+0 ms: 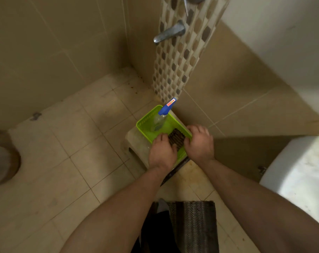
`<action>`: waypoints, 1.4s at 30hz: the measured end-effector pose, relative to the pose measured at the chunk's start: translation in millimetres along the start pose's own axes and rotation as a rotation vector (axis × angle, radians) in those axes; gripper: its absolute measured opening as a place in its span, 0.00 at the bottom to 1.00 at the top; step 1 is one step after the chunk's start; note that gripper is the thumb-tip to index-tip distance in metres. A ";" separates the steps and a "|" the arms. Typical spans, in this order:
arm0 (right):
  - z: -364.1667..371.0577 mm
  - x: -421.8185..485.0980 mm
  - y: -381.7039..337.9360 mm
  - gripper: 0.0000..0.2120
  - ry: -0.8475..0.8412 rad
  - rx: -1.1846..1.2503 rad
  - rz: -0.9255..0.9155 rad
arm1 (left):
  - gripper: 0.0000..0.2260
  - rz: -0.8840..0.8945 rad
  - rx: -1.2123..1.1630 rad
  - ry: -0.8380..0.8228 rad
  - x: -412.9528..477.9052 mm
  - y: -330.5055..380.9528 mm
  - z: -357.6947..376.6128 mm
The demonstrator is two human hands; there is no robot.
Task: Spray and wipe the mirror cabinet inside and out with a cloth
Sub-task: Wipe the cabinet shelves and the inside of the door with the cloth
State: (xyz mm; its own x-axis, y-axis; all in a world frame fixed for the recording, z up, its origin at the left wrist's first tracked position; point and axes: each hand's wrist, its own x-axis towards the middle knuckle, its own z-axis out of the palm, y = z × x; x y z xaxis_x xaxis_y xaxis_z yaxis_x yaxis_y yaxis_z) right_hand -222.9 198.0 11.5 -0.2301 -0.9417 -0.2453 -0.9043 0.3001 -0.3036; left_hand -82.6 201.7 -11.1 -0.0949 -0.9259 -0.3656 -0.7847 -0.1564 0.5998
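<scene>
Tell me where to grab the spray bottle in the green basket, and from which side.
Take the spray bottle by its clear neck just below the blue trigger head, coming down from above on your near side. It leans in the far corner of the green basket, beyond the cloth, so basket walls ring its base and the tiled wall sits close behind; only the top is free.

dim, warm yellowish light throughout. centre sharpest: spray bottle [162, 116] in green basket [145, 115] fairly crisp. white fixture [301, 176] well right of basket washed out by glare. soft dark shadow on wall just right of basket. tile lines above basket bend, wide-angle distortion. wall far upper right of basket smeared, blurred.
</scene>
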 end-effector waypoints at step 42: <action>-423.8 -380.9 -49.6 0.29 0.940 -1.090 0.313 | 0.28 1.284 -0.039 0.126 -275.6 371.2 -237.9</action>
State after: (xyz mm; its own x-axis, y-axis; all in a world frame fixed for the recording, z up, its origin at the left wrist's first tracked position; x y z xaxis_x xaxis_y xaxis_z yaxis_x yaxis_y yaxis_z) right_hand -242.7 477.5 510.2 -0.2211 -0.7400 0.6352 -0.4947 0.6464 0.5809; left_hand -201.9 317.0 481.6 -0.7040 -0.4455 0.5530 -0.1566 0.8570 0.4910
